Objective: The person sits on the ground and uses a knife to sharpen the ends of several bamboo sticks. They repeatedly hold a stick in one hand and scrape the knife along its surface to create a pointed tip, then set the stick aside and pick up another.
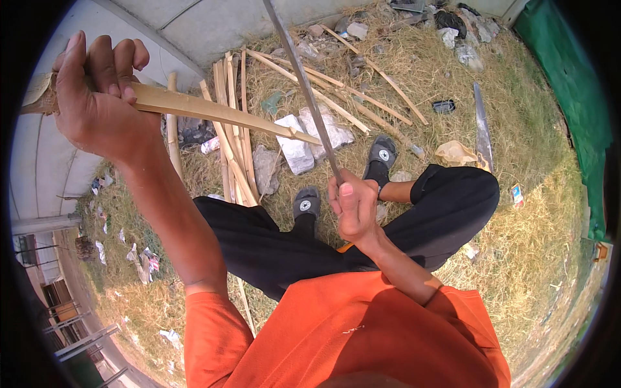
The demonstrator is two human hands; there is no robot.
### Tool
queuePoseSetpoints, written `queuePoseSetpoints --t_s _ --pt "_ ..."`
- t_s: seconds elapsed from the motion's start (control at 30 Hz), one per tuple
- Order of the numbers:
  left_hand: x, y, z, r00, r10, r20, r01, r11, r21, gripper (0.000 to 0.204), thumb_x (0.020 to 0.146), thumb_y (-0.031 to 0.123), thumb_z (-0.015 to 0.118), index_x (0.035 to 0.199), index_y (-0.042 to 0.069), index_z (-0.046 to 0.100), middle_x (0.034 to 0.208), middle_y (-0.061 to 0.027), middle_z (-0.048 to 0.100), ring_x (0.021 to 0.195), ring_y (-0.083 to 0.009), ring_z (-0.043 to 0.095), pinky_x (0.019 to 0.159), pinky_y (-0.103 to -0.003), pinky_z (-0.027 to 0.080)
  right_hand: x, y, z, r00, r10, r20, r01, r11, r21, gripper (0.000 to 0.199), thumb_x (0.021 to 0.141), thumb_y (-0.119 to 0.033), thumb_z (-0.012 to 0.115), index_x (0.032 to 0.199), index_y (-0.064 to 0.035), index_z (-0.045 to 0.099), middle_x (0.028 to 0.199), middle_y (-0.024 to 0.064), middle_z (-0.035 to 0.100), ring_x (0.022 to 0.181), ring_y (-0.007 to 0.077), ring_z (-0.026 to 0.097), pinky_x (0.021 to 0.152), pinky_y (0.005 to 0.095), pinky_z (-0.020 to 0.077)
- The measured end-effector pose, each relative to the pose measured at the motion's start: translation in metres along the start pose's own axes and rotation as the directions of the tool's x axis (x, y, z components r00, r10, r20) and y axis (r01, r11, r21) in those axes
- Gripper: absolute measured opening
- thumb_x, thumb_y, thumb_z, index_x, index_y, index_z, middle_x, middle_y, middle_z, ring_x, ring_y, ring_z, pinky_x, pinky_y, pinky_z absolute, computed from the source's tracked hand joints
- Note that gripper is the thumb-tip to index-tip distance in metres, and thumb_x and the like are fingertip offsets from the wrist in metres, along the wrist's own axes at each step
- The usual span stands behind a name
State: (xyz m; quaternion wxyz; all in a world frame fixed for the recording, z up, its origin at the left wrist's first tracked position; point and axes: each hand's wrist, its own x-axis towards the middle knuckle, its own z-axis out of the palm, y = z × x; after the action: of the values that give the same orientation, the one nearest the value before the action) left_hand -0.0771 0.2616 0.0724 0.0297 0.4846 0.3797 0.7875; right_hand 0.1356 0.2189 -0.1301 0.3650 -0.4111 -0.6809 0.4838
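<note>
The left grip (108,123), upper left of the frame, holds a bamboo strip (207,111) reaching the centre; the right grip (356,208), at centre, clasps a long metal blade (299,77). Steady strip, fingers clear of the edge, seems wisest.

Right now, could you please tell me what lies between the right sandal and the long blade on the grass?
The head view shows a tan stick's end and a pale crumpled scrap between the right sandal and the long blade.

Bright daylight; grass (517,278) sunlit at right; shadow on orange shirt (284,336); edges curved, corners black.
</note>
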Motion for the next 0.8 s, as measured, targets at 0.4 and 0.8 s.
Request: queuePoseSetpoints --t_s 0.4,0.8 --pt "0.001 0.0 -0.052 0.964 -0.077 0.255 0.146 0.954 -0.263 0.03 0.091 0.014 0.043 0.063 0.017 0.032 0.047 0.0031 0.026 0.038 -0.0082 0.021 0.057 -0.03 0.027 -0.03 0.104 -0.013 0.834 0.548 0.063 -0.55 0.835 0.013 0.06 0.098 -0.05 0.036 0.079 0.0009 0.062 0.06 0.0148 0.056 0.06 0.0317 0.056 0.061 0.0413 0.0408" --pt "-0.01 0.01 -0.05 0.985 -0.042 0.167 0.074 0.979 -0.189 0.031 0.088 0.015 0.043 0.06 0.017 0.03 0.047 0.002 0.026 0.038 -0.0089 0.021 0.059 -0.032 0.029 -0.026 0.096 0.031 0.897 0.442 -0.025 -0.439 0.881 -0.176 0.056 0.099 -0.04 0.041 0.074 0.0064 0.062 0.063 0.0261 0.058 0.065 0.0485 0.057 0.067 0.0523 0.0443"
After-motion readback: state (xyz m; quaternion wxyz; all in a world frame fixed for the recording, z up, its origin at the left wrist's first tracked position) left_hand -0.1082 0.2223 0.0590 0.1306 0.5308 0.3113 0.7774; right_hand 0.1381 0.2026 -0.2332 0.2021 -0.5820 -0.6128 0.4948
